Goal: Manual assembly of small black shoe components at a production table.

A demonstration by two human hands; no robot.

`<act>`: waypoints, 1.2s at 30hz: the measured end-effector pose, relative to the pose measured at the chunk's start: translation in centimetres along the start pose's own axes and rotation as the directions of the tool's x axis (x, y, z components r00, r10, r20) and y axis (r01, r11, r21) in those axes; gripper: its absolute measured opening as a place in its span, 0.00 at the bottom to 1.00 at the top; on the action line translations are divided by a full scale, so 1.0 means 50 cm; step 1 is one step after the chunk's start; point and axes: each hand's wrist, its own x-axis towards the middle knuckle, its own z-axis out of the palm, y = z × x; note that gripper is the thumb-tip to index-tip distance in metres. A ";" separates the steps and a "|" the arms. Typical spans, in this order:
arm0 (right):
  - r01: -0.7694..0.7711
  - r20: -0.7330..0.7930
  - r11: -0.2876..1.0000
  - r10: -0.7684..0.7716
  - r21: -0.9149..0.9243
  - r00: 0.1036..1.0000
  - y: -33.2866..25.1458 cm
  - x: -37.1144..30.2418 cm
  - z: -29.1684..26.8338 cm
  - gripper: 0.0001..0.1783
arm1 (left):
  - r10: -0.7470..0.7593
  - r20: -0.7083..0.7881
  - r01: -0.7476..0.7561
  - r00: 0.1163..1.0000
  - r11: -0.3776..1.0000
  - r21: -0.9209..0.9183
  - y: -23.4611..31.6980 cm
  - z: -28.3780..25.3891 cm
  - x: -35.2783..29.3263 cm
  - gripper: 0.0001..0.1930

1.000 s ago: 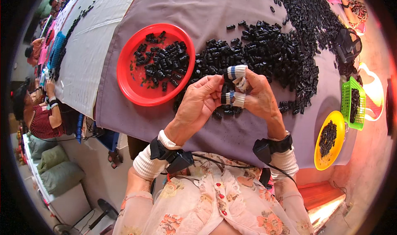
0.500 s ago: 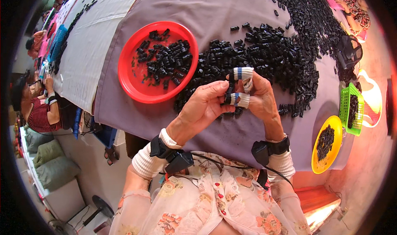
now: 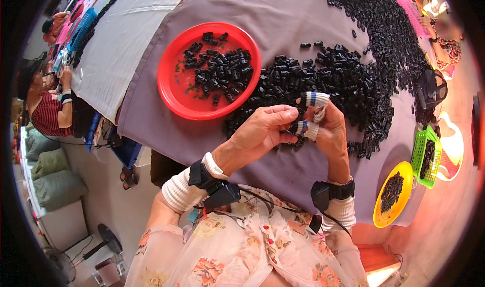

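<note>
My left hand (image 3: 258,134) and my right hand (image 3: 333,130) meet in front of me, over the near edge of a heap of small black plastic pieces (image 3: 328,80). Thumb and fingers of the left hand are pinched together at a small black piece, mostly hidden by the fingers. Striped knitted finger sleeves (image 3: 317,99) cover fingers of the right hand, which curl closed around the same spot. To the left of the heap, a round red tray (image 3: 166,87) holds loose black pieces of the same kind.
A yellow dish (image 3: 405,188) with small dark bits and a green basket (image 3: 418,153) stand at the right edge. Beyond them lies a black bag (image 3: 431,90). More black pieces spread to the far right. People sit at the left (image 3: 53,112) and far right (image 3: 448,47).
The whole view has shifted, so the table and hands appear further right. Both hands stay together in nearly the same pinched pose. The red tray's contents look unchanged.
</note>
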 end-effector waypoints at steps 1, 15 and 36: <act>0.010 0.003 1.000 -0.010 -0.029 1.000 0.003 0.000 0.000 0.24 | 0.008 -0.028 -0.006 1.000 0.999 0.044 0.001 -0.001 -0.002 0.11; 0.020 0.019 1.000 -0.020 0.001 1.000 -0.009 -0.001 0.010 0.23 | -0.035 0.034 0.038 0.999 0.997 -0.070 0.009 0.012 -0.001 0.07; 0.044 0.029 0.960 -0.037 -0.277 0.999 -0.014 0.010 0.018 0.22 | 0.201 -0.180 -0.125 0.963 0.923 0.363 0.015 0.000 -0.001 0.10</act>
